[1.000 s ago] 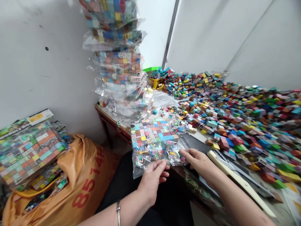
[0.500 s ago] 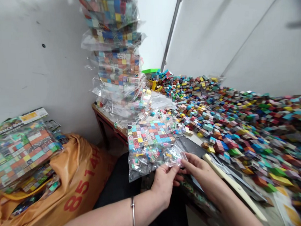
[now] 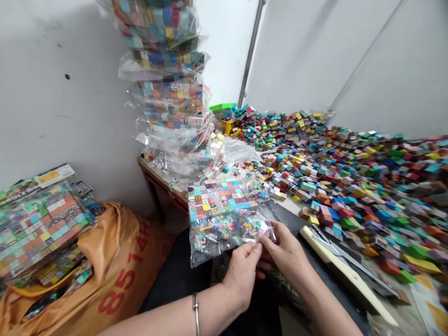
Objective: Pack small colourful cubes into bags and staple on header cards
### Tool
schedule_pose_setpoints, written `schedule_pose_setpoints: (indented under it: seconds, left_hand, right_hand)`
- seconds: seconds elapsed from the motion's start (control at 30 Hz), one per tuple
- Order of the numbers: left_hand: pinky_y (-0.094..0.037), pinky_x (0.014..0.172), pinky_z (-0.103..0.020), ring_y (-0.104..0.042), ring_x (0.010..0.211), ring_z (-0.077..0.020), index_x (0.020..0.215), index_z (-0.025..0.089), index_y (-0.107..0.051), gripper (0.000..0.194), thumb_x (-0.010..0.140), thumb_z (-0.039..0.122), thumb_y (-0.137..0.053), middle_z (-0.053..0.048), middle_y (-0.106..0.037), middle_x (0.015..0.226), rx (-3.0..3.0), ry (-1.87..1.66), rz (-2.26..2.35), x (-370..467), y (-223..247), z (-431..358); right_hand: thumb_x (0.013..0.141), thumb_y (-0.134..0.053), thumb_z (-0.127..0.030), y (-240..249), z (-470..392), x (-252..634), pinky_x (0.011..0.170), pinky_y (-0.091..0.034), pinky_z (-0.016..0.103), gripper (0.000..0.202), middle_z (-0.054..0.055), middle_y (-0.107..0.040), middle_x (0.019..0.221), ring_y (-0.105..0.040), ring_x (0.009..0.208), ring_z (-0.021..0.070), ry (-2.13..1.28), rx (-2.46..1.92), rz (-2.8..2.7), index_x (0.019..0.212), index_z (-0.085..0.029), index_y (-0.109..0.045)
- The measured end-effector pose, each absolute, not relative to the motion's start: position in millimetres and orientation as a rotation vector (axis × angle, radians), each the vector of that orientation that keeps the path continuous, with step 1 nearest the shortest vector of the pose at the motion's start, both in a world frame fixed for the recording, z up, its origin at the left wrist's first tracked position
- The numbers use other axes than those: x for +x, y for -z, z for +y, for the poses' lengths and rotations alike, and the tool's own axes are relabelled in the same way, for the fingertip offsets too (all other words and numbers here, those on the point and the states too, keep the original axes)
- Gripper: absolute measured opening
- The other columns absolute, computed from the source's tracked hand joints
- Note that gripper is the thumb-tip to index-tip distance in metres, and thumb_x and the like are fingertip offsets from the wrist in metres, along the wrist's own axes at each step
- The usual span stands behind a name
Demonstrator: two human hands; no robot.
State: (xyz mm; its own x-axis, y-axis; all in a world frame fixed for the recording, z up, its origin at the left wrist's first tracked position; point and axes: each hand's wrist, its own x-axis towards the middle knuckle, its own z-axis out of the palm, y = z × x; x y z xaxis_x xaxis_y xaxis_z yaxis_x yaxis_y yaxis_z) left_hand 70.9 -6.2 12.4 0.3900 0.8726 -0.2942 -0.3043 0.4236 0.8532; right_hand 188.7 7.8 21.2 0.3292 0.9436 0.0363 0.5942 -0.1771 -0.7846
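Note:
A clear plastic bag (image 3: 223,202) of small colourful patterned blocks and little loose pieces lies tilted at the near edge of the table. My left hand (image 3: 242,266) pinches the bag's near edge between thumb and fingers. Just to its right, my right hand (image 3: 282,246) grips the bag's near right corner, the thumb on top and some fingers underneath. The two hands almost touch. A tall stack of similar filled bags (image 3: 171,97) stands behind on the table's left end.
A large heap of loose coloured blocks (image 3: 341,177) covers the right side. A cream-handled tool (image 3: 348,275) lies beside my right forearm. At the left, an orange sack (image 3: 121,257) holds more bags, one with a printed card (image 3: 35,186).
The view has shifted slightly. Both hands still hold the bag's near edge, and my right hand has moved a little closer in, its fingers more bent over the corner.

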Motion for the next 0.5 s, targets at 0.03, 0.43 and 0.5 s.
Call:
schedule_pose_setpoints:
  seconds: [0.03, 0.43, 0.5]
  left_hand:
    - [-0.036, 0.049, -0.018, -0.055, 0.061, -0.0099, 0.088, 0.009, -0.06, 0.033, 0.079, 0.037, -0.046, -0.007, -0.063, 0.08, 0.812, -0.844, 0.837, 70.4, -11.8, -7.0]
    - [-0.044, 0.081, -0.028, -0.058, 0.083, -0.0142, 0.094, 0.02, -0.064, 0.019, 0.082, 0.022, -0.049, -0.004, -0.066, 0.087, 1.974, -1.278, 0.886, -3.9, -53.0, 11.8]
    - [-0.038, 0.093, -0.035, -0.054, 0.098, -0.0181, 0.101, 0.02, -0.061, 0.023, 0.081, 0.023, -0.052, -0.006, -0.063, 0.099, 2.191, -1.445, 1.102, -28.3, -54.7, 38.9]
  right_hand:
    - [0.067, -0.054, -0.043, -22.6, 9.8, 187.3, 0.056, -0.041, 0.031, 0.043, -0.002, -0.054, 0.062, -0.051, 0.057, 0.0176, -0.594, -1.888, -1.349, 0.102, -0.018, -0.051]
    - [0.069, -0.051, -0.045, -14.7, 30.8, 185.3, 0.051, -0.049, 0.029, 0.025, 0.0, -0.056, 0.07, -0.057, 0.06, 0.0173, -0.669, -1.751, -1.146, 0.079, -0.022, -0.047]
    - [0.07, -0.05, -0.045, -12.6, 34.2, 185.7, 0.051, -0.05, 0.028, 0.028, 0.001, -0.057, 0.074, -0.058, 0.062, 0.0171, -0.684, -1.709, -1.109, 0.086, -0.022, -0.046]
